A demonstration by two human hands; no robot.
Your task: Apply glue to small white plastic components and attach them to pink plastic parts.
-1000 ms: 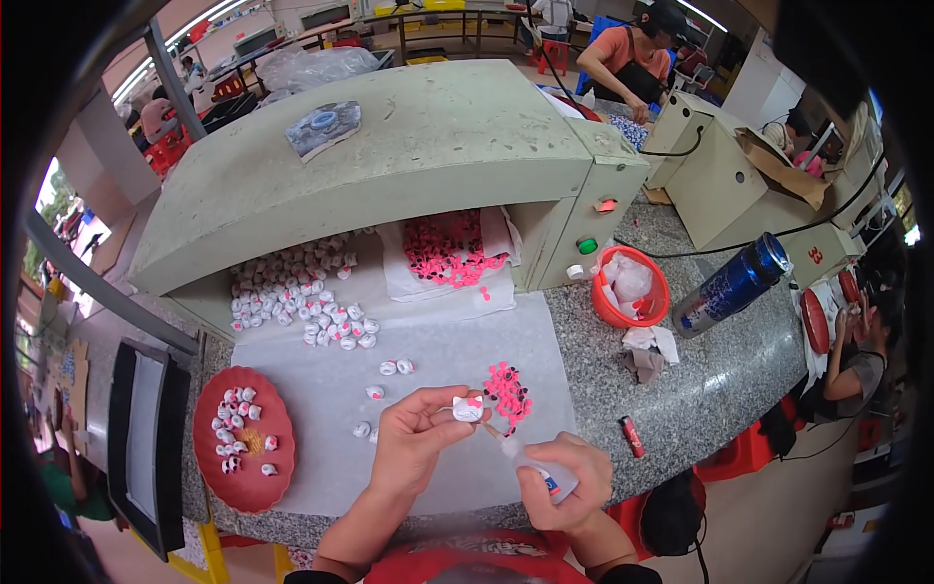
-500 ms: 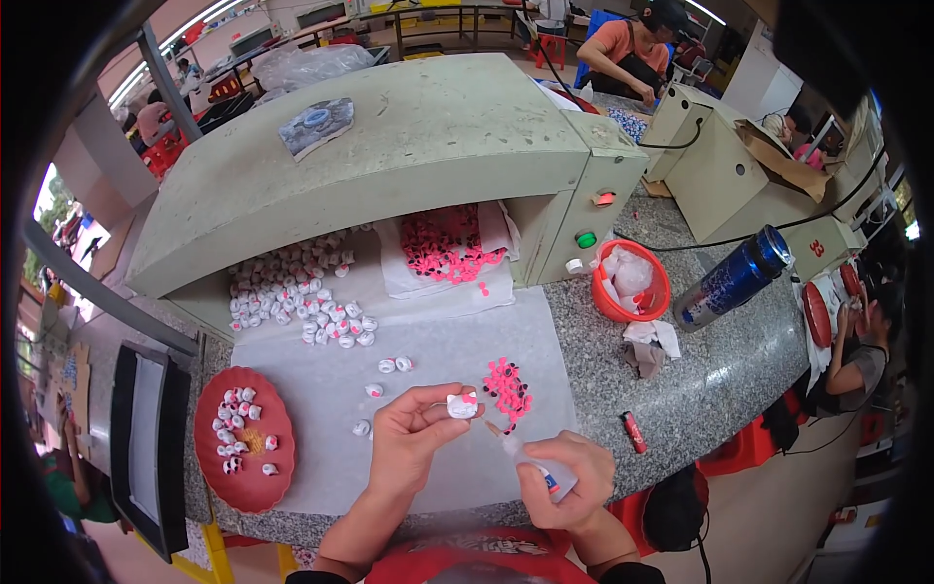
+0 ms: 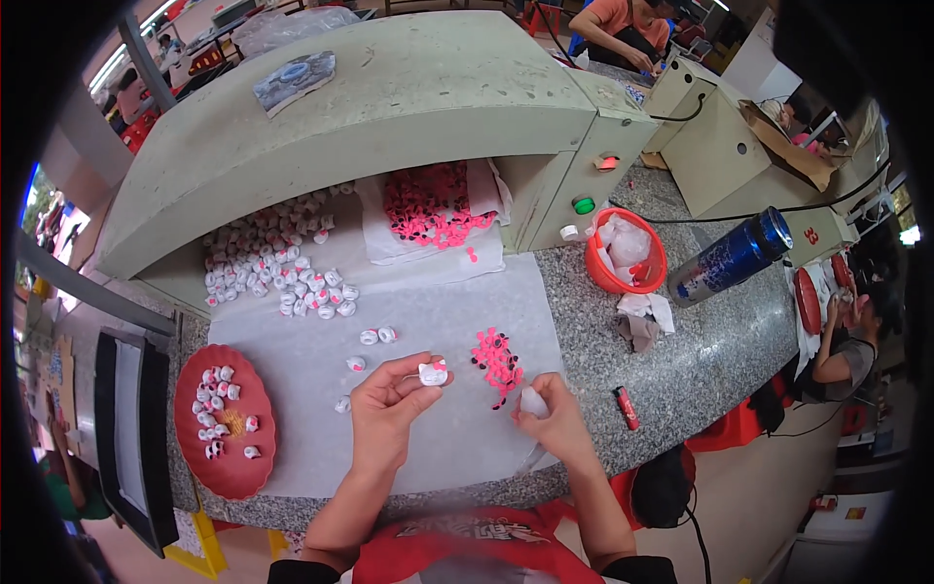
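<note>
My left hand [image 3: 384,409] pinches a small white piece with a pink spot [image 3: 433,373] between thumb and fingers, above a white sheet [image 3: 428,321] on the speckled counter. My right hand [image 3: 553,417] holds a small whitish bottle-like thing [image 3: 534,401] just below a little heap of pink pieces [image 3: 496,356]. A few loose white pieces [image 3: 377,336] lie on the sheet left of my hands. A bigger pile of white pieces [image 3: 268,268] and a pile of pink pieces [image 3: 433,206] lie farther back under the green hood.
A red oval tray [image 3: 226,457] with finished white pieces sits at the left. A green machine hood [image 3: 370,97] spans the back. A red basket [image 3: 623,255], a blue bottle [image 3: 732,257] and a red lighter [image 3: 625,407] are on the right. Other people work nearby.
My right hand has risen from near the counter's front edge up beside the pink heap. My left hand keeps the white piece at about the same place.
</note>
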